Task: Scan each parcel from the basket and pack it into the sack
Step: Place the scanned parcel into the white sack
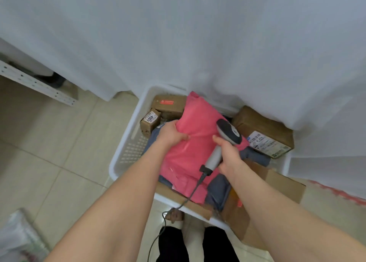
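A white plastic basket (pixel 126 154) on the tiled floor holds several parcels. On top lies a pink plastic mailer (pixel 196 123), and my left hand (pixel 171 134) grips its left edge. My right hand (pixel 229 154) grips the handle of a grey barcode scanner (pixel 228 132), whose head points down at the pink mailer. The scanner's cable (pixel 190 194) trails down over the basket's near rim. Part of a whitish woven sack (pixel 17 238) shows at the bottom left corner.
Around the pink mailer lie brown cartons: a small one labelled 4001 (pixel 150 121), one at the back (pixel 168 105), a labelled one at the right (pixel 263 133). Grey bags (pixel 217 188) lie underneath. A white curtain (pixel 198 34) hangs behind the basket. A white shelf rail (pixel 37 83) stands left.
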Tool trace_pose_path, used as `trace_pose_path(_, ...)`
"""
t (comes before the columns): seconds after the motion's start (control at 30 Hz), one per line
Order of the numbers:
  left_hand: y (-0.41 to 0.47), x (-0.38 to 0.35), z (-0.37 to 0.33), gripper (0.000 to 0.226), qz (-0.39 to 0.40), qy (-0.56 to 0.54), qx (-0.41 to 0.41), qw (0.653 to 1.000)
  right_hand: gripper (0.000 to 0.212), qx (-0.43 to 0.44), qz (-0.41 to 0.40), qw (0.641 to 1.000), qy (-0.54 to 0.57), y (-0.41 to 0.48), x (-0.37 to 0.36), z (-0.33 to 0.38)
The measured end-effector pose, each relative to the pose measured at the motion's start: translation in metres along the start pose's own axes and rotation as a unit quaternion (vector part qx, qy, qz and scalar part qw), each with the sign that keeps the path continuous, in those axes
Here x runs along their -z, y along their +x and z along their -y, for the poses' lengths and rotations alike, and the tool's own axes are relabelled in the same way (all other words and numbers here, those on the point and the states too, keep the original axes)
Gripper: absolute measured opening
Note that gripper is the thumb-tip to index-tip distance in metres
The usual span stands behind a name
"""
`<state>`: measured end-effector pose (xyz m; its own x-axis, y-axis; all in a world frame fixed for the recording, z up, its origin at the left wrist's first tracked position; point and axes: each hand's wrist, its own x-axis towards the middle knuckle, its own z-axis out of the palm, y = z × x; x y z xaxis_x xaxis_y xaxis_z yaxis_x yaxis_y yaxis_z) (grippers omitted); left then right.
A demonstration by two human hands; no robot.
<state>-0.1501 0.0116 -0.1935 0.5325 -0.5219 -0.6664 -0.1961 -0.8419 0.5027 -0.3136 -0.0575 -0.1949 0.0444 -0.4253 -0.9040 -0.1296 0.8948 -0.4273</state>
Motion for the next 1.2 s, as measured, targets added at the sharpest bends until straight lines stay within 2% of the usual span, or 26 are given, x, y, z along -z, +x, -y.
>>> trace_pose_path(0.07, -0.018, 0.028, -0.018, 0.063, -0.051, 0.049, -0.018, 0.997, 0.052, -0.001, 0.031, 0.999, 0.011, -0.025, -0.004, 0.011)
trace_pose_path(0.13, -0.040, 0.058, -0.034, 0.066, -0.083, 0.096, -0.048, 0.991, 0.028, -0.006, 0.057, 0.998, 0.037, -0.053, -0.007, 0.025)
trace_pose_path(0.2, -0.068, 0.087, -0.047, 0.057, -0.124, 0.127, -0.097, 0.979, 0.020, -0.012, 0.069, 0.995, 0.074, -0.081, -0.009, 0.042)
trace_pose_path(0.33, -0.129, 0.132, -0.069, 0.036, -0.198, 0.082, -0.172, 0.962, 0.056, -0.014, 0.057, 0.994, 0.093, -0.144, -0.015, 0.075)
trace_pose_path(0.43, -0.169, 0.157, -0.083, 0.027, -0.214, 0.043, -0.210, 0.953, 0.072, -0.026, 0.052, 0.995, 0.086, -0.190, -0.023, 0.093)
trace_pose_path(0.53, -0.202, 0.180, -0.091, 0.029, -0.224, 0.019, -0.232, 0.946, 0.081, -0.016, 0.033, 0.998, 0.053, -0.225, -0.033, 0.105)
trace_pose_path(0.6, -0.222, 0.193, -0.093, 0.035, -0.221, -0.009, -0.206, 0.953, 0.076, -0.003, 0.026, 0.999, 0.037, -0.244, -0.040, 0.106)
trace_pose_path(0.7, -0.243, 0.215, -0.091, 0.056, -0.227, -0.110, -0.105, 0.962, 0.070, 0.013, 0.022, 0.998, 0.055, -0.273, -0.052, 0.101)
trace_pose_path(0.73, -0.249, 0.223, -0.090, 0.054, -0.220, -0.194, -0.070, 0.953, 0.070, 0.019, 0.025, 0.998, 0.062, -0.283, -0.055, 0.100)
trace_pose_path(0.8, -0.262, 0.240, -0.088, 0.044, -0.168, -0.392, 0.007, 0.904, 0.068, 0.029, 0.034, 0.996, 0.074, -0.303, -0.062, 0.095)
trace_pose_path(0.83, -0.269, 0.248, -0.088, 0.050, -0.140, -0.462, 0.039, 0.875, 0.066, 0.033, 0.041, 0.996, 0.075, -0.313, -0.064, 0.093)
trace_pose_path(0.87, -0.277, 0.257, -0.089, 0.061, -0.126, -0.489, 0.059, 0.861, 0.065, 0.038, 0.048, 0.995, 0.072, -0.323, -0.066, 0.090)
trace_pose_path(0.9, -0.284, 0.267, -0.089, 0.069, -0.132, -0.498, 0.069, 0.854, 0.064, 0.044, 0.056, 0.995, 0.070, -0.332, -0.067, 0.087)
trace_pose_path(0.97, -0.296, 0.283, -0.086, 0.073, -0.172, -0.514, 0.075, 0.837, 0.057, 0.061, 0.066, 0.994, 0.062, -0.349, -0.067, 0.083)
trace_pose_path(1.1, -0.323, 0.330, -0.076, 0.076, -0.295, -0.519, 0.023, 0.802, 0.019, 0.121, 0.077, 0.989, 0.033, -0.381, -0.062, 0.086)
trace_pose_path(1.13, -0.329, 0.342, -0.073, 0.081, -0.310, -0.491, 0.001, 0.814, 0.019, 0.137, 0.080, 0.987, 0.026, -0.390, -0.063, 0.088)
trace_pose_path(1.2, -0.342, 0.361, -0.068, 0.083, -0.299, -0.389, -0.031, 0.871, 0.022, 0.169, 0.086, 0.982, 0.009, -0.408, -0.065, 0.092)
